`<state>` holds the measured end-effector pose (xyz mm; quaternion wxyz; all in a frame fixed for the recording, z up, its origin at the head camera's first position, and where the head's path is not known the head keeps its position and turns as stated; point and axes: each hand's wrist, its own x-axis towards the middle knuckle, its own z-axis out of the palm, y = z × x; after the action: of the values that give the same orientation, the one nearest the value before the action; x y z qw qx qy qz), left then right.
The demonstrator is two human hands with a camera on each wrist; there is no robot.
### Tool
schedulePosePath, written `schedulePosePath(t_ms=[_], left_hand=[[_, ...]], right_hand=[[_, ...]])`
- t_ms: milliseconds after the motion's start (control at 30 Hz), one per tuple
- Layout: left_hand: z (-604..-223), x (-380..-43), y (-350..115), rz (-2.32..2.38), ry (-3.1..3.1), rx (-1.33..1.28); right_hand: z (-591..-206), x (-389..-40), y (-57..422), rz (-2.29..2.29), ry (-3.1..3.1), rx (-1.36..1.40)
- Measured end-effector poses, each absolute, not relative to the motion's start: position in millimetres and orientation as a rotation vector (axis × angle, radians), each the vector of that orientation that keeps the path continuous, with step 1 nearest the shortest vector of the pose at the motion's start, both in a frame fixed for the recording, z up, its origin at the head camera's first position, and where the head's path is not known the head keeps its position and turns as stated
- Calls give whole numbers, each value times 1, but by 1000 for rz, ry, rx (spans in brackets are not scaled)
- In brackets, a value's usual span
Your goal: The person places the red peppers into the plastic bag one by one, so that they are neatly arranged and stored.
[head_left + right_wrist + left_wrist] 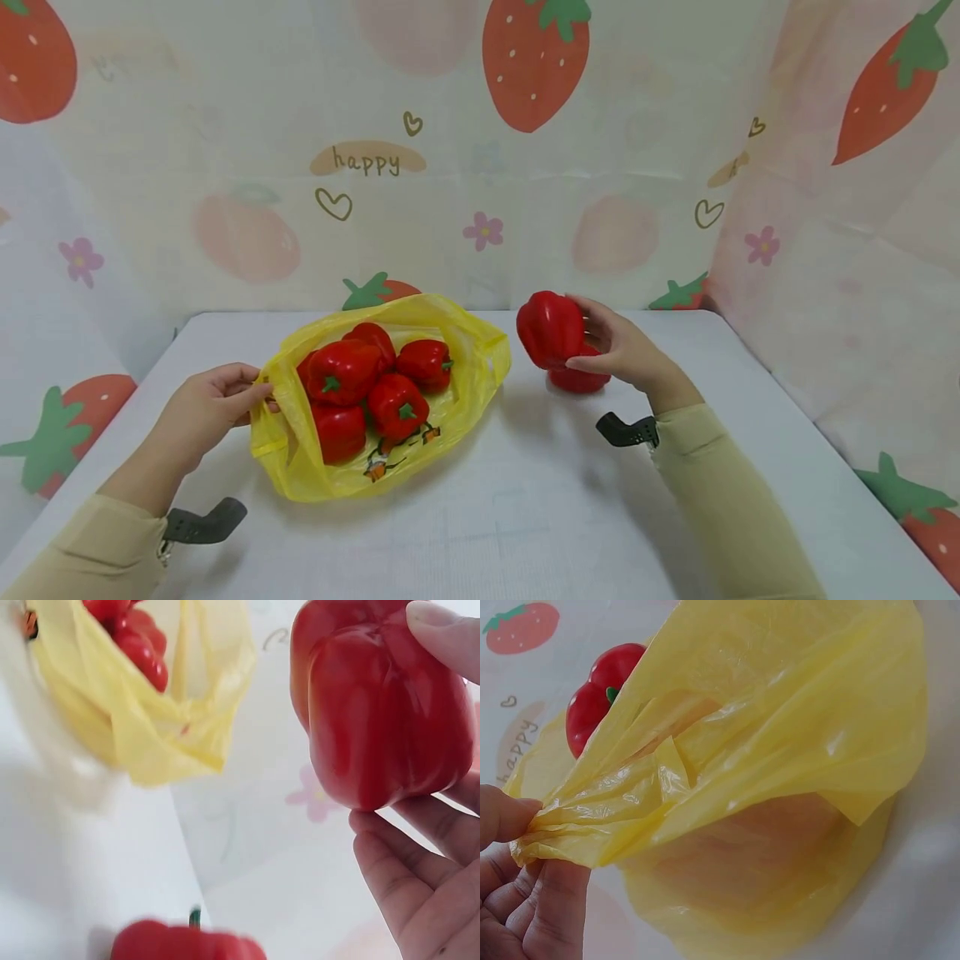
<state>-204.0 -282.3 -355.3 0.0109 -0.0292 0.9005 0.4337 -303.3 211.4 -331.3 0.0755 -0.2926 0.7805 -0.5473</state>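
A yellow plastic bag (480, 392) lies on the table with its mouth spread, and several red bell peppers (347, 371) are inside it. My left hand (213, 404) pinches the bag's left edge between thumb and fingers; the left wrist view shows the bunched film (562, 832) there. To the right of the bag, my right hand (618, 346) holds a red bell pepper (550, 329) in the air, thumb on one side and fingertips on the other. Another red bell pepper (579, 381) sits on the table just below and behind the held one.
The white table (480, 542) ends at a hanging cloth backdrop (480, 175) printed with strawberries, with more cloth at both sides. A dark curved device is strapped to each wrist, the right one (626, 431) above the table.
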Motion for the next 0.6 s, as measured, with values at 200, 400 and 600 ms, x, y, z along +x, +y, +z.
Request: schedulePosePath(t_ms=[200,400,600], left_hand=[[-354,-204,-281,1346,2807,-104],[-354,-205,-280,1345,2813,-102],[-355,-205,-280,1337,2813,-97]], right_hand=[[-325,-311,184,-1630,2303,-959],[-311,-309,155,-1601,2291,-999],[-297,-297,126,-1537,2252,-1033]])
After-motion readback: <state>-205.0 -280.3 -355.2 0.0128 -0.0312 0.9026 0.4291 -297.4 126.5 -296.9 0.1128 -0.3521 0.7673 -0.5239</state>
